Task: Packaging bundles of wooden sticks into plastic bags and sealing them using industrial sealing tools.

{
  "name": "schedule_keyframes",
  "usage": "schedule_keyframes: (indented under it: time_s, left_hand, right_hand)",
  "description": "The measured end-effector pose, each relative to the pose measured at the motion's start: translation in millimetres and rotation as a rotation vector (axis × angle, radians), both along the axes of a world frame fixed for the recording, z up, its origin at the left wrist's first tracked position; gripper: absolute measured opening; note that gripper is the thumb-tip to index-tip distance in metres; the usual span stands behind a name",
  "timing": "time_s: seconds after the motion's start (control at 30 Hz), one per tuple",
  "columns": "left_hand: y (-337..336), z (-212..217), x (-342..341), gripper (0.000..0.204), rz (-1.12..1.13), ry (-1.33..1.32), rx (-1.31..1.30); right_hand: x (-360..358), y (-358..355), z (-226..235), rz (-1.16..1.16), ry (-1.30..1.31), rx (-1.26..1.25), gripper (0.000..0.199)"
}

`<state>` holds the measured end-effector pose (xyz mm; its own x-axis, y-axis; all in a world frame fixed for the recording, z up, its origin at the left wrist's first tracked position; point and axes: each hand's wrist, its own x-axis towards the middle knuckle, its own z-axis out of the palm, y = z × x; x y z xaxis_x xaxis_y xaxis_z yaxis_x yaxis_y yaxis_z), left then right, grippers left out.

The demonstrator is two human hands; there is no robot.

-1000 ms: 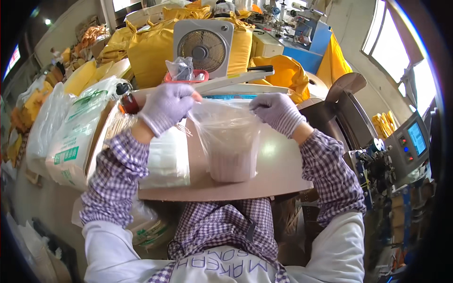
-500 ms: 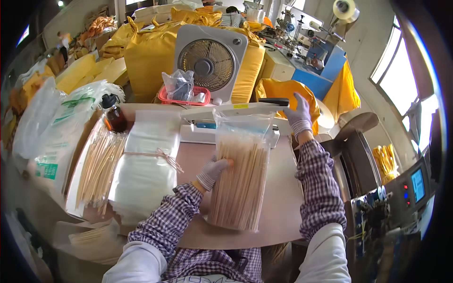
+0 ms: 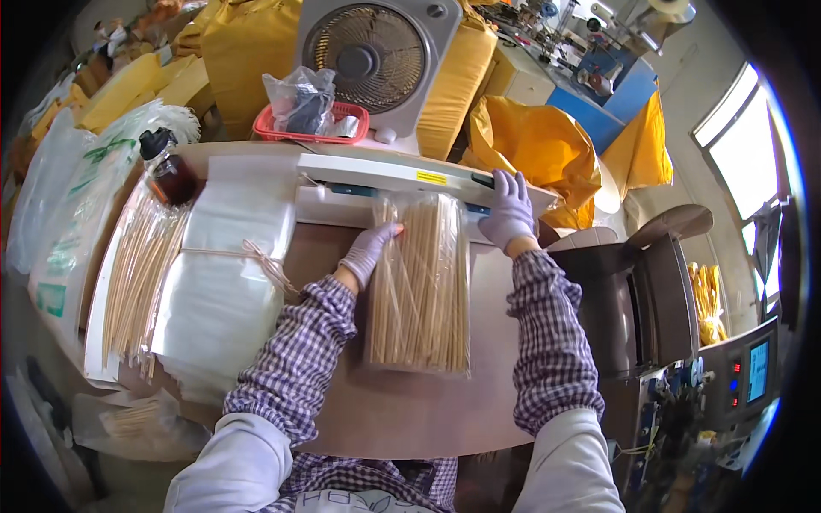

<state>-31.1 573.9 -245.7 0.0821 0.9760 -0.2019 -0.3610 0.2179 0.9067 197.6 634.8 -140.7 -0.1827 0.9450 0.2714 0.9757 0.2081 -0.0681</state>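
Down toward its base has come the white sealer arm (image 3: 385, 171), upper centre of the frame, with our right hand (image 3: 510, 212) laid over its right end; whether those fingers wrap it, we cannot tell. Our left hand (image 3: 368, 254) clamps the bag of sticks (image 3: 421, 295), mid-frame, by its upper left edge.

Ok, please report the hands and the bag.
Left hand holds stick bag by left edge. Right hand open on white sealer, right end. Bag top at sealer. Red basket beyond.
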Motion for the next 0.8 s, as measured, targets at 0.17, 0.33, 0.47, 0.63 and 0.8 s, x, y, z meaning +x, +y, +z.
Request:
schedule_keyframes:
  time_s: [0.17, 0.33, 0.47, 0.63, 0.8]
  left_hand:
    - [-43, -6, -23, 0.058, 0.097, -0.304, -0.046]
    - [-120, 5, 15, 0.050, 0.268, 0.228, 0.113]
    - [-160, -18, -9, 0.049, 0.333, 0.033, 0.219]
    - [-154, -22, -4, 0.054, 0.323, -0.139, 0.105]
    - [-135, -26, -21, 0.054, 0.280, -0.226, -0.001]
  right_hand:
    - [-6, 8, -7, 0.084, 0.043, 0.044, 0.074]
    - [27, 5, -9, 0.070, 0.050, 0.068, 0.072]
    - [0, 7, -2, 0.078, 0.097, 0.087, 0.074]
    - [8, -1, 2, -0.003, 0.058, -0.051, 0.077]
    - [5, -4, 1, -0.006, 0.051, -0.065, 0.080]
